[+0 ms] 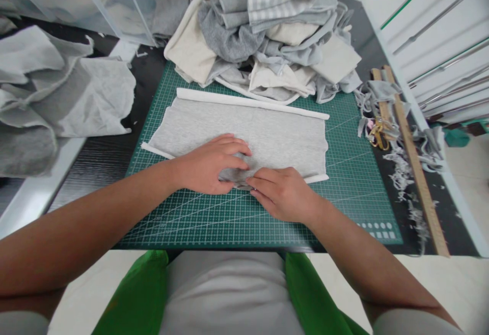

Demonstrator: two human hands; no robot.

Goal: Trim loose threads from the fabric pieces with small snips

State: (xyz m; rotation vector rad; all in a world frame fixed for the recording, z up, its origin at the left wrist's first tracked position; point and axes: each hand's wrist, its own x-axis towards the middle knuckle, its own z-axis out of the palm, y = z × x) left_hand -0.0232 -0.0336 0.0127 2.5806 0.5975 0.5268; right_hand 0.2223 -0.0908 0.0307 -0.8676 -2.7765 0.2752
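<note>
Both hands — left hand point(208, 166), right hand point(282, 192) — pinching grey fabric point(267, 134) on cutting mat point(344, 182).

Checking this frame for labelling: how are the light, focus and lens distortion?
Head view: even, soft light, with only faint shadows under the left hand and right hand; cloth and mat are sharp; the wide lens bows the mat's edges and stretches the forearms.

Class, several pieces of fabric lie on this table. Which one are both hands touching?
The flat grey piece with white edge strips, spread on the green cutting mat. Both the left hand and right hand pinch its near edge; the others lie heaped, untouched.
</note>
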